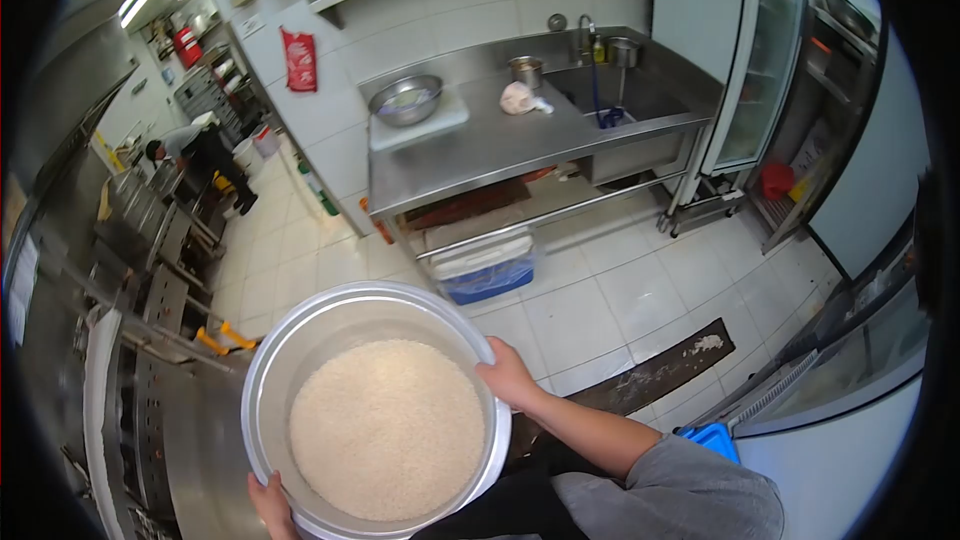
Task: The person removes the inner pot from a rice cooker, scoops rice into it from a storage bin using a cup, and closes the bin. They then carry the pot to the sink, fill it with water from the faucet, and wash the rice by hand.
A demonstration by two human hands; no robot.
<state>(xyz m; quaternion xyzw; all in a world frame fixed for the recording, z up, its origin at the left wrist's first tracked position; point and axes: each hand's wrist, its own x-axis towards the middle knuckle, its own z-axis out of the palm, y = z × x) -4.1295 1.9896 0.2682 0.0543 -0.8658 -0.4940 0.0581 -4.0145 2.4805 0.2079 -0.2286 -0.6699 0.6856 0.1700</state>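
Observation:
A large round metal pot [262, 385] is held up in front of my body, tilted slightly so its inside shows. White rice [388, 430] covers its bottom. My right hand [508, 374] grips the rim on the right side, thumb over the edge. On the lower left, my left hand [270, 502] grips the rim, its fingers partly hidden by the pot wall and the frame edge.
A steel counter [460, 160] with a sink [640, 90] stands ahead. On it are a metal bowl [407, 105] and a small pot [525, 71]. A blue-and-white bin [488, 275] sits below. A floor drain [650, 375] crosses the tiles. Another person [205, 155] bends over at far left.

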